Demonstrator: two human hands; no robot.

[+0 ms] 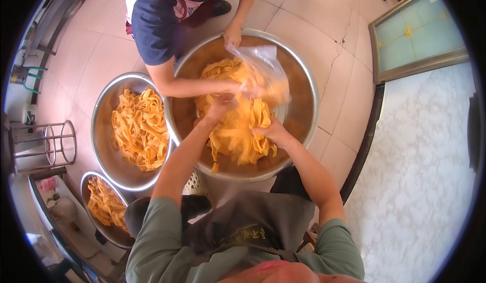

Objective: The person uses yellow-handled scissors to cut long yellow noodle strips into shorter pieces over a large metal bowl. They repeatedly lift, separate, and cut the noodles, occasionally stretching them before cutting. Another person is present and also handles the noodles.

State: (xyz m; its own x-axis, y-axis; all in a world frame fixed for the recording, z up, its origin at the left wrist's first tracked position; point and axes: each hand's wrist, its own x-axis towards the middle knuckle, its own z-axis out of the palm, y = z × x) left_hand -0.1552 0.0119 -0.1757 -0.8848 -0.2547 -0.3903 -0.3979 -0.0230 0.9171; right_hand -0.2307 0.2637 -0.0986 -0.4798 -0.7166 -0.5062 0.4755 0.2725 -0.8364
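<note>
A large round stainless steel basin on the floor before me holds a heap of wide yellow-orange strips that look like noodles or tofu skin. With my right hand I grip a bunch of the strips above the basin. My left hand, blurred, is at the bunch's upper left, close to the other person's hand; its fingers are partly hidden. Across from me that person holds a clear plastic bag by its rim, with strips in or behind it.
A second steel basin of strips touches the large one on the left. A smaller basin of strips stands lower left. The other person leans in from above. Metal stools are at left, a marbled white surface at right.
</note>
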